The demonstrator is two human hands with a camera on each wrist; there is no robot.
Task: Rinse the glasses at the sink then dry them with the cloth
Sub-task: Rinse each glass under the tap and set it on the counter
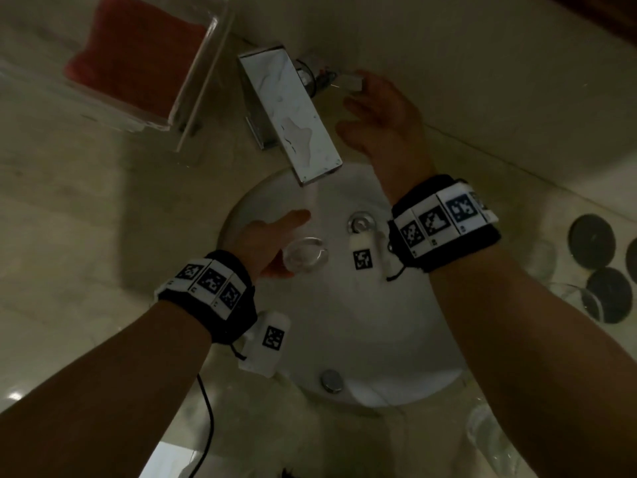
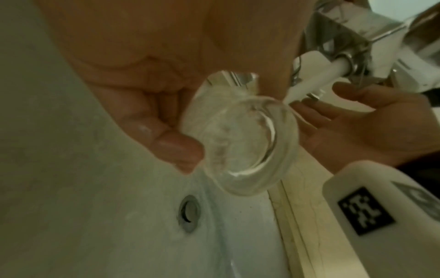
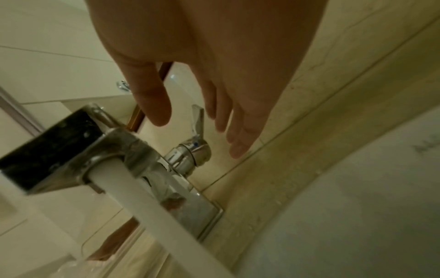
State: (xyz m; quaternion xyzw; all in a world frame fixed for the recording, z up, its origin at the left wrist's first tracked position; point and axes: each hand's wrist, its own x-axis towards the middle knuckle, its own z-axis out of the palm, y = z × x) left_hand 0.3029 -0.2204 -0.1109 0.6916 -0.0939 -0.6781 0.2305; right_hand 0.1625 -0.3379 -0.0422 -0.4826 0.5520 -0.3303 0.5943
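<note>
Fingers of my left hand (image 1: 272, 243) curl around a glass (image 1: 305, 255) over the sink (image 1: 379, 339); my right hand (image 1: 382, 119) reaches, fingers spread, toward the tap handle (image 3: 197, 120).

Glass (image 2: 240, 144) was clear and smooth; faucet (image 1: 293, 112) glossy polished metal; basin (image 1: 379, 339) glossy white; surface (image 1: 86, 236) polished stone-like.

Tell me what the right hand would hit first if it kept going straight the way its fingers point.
Most likely the faucet lever: the right hand is open, its fingers aimed at the handle, with a small gap left. Depth is unclear; the wall lies behind it.
</note>
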